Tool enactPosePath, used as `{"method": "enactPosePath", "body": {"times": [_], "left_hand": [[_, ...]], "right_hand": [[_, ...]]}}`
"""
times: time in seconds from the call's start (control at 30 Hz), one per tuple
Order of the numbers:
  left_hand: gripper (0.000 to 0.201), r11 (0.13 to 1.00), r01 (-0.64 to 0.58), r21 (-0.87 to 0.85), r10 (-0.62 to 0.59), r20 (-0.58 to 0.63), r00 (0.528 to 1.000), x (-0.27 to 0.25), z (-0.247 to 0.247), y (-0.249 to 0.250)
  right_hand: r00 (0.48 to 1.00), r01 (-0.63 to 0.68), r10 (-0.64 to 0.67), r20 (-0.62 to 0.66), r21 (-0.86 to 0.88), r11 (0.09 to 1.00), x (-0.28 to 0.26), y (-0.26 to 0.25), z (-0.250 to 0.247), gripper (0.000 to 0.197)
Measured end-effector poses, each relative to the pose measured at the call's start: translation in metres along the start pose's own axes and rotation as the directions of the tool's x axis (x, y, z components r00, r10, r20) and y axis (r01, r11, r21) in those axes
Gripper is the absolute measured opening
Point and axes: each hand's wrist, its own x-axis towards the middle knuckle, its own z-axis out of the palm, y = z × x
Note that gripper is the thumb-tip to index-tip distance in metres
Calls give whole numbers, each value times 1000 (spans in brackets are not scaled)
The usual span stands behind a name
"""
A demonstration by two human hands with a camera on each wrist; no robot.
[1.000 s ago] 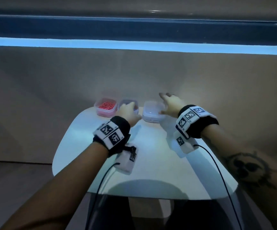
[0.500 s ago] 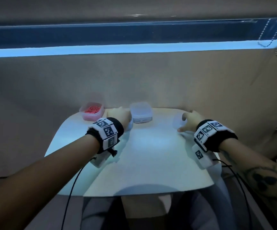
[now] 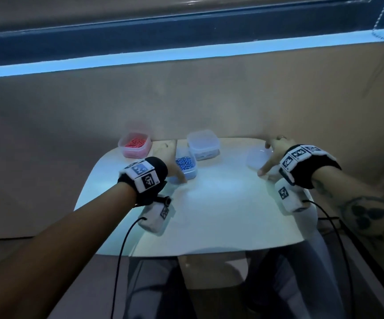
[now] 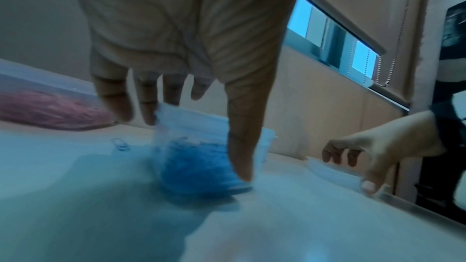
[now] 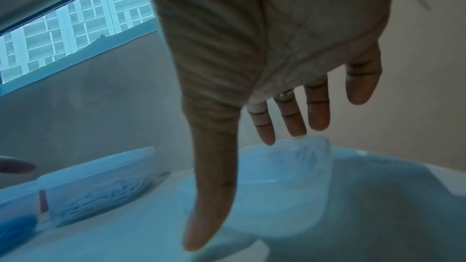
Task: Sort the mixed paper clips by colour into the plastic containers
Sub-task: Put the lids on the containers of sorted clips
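On the white table (image 3: pixel 221 215) my left hand (image 3: pixel 177 173) grips the open clear container of blue clips (image 3: pixel 187 166). In the left wrist view the thumb (image 4: pixel 242 156) presses its near side and the fingers reach over its far rim, and the container (image 4: pixel 196 166) is blurred. My right hand (image 3: pixel 265 158) holds a clear lid (image 3: pixel 255 158) low at the table's right side, thumb at the near edge and fingertips (image 5: pixel 295 127) at the far edge. A container of red clips (image 3: pixel 134 146) and a clear container of pale clips (image 3: pixel 203 146) stand at the back.
A single loose clip (image 4: pixel 121 143) lies on the table left of the blue container. A beige wall (image 3: pixel 186 100) rises right behind the table's far edge. The table's front half is bare. Cables hang from both wrist cameras over the near edge.
My right hand has carried the lid from the containers out to the table's right side. My left hand has drawn the blue container out of the back row toward me.
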Motion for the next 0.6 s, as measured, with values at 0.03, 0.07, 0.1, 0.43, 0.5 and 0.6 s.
{"method": "enactPosePath", "body": {"times": [0.03, 0.07, 0.1, 0.43, 0.5, 0.6], "left_hand": [[120, 999, -1, -37, 0, -17, 1000, 0, -1, -2], [120, 998, -7, -66, 5, -27, 1000, 0, -2, -4], [119, 996, -16, -89, 12, -44, 999, -1, -3, -6], [106, 910, -197, -364, 143, -169, 975, -54, -10, -21], [106, 898, -237, -372, 168, -208, 964, -58, -8, -18], [105, 874, -275, -401, 192, -234, 953, -64, -3, -11]], "right_hand": [[1000, -2, 2, 1, 24, 1000, 1, 2, 1, 89], [1000, -6, 5, 7, 44, 999, 0, 4, 2, 89], [1000, -4, 3, 12, 54, 999, 0, 4, 2, 87], [992, 127, -127, 11, 47, 991, -14, -10, -24, 25], [980, 117, -77, -186, 212, 970, -22, -8, -30, 26], [961, 269, -166, -223, 593, 759, -52, -17, -40, 5]]}}
